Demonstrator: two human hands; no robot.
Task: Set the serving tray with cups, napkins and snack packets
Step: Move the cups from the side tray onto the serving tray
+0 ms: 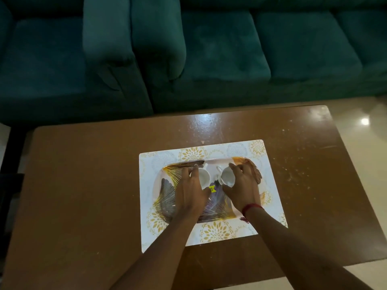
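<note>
Gripping two white cups on the tray (219, 160), both toward its far edge. Curling left hand (189, 185) fingers and thumb round the left cup (204, 176). Clamping the right cup (227, 177) with the right hand (240, 183), hooking fingers over its far side and pressing the thumb on the near side. Standing just beside each other, pointing handles toward the gap between and the far edge (touching or not, unable to tell).

Judging the main hazard: knocking cup against cup, given inward handles and little room. Tipping the right cup toward the person, mouth showing, so risking a topple or roll if letting go at this angle. Possibly skidding on what looks like a glossy tray. Possibly dragging the tray across the mat (272, 185) under a sideways push.

Noting around: lying on the table (83, 185) toward its near edge, the mat; sticking to the tray between the thumbs, a yellow sticker (212, 189); circling the right wrist, a red thread (251, 207); standing beyond the far edge, a green sofa (209, 59). Seeing no napkins or packets, so rating the task as early.

Obstructing: only the forearms, crossing the tray's near edge.
</note>
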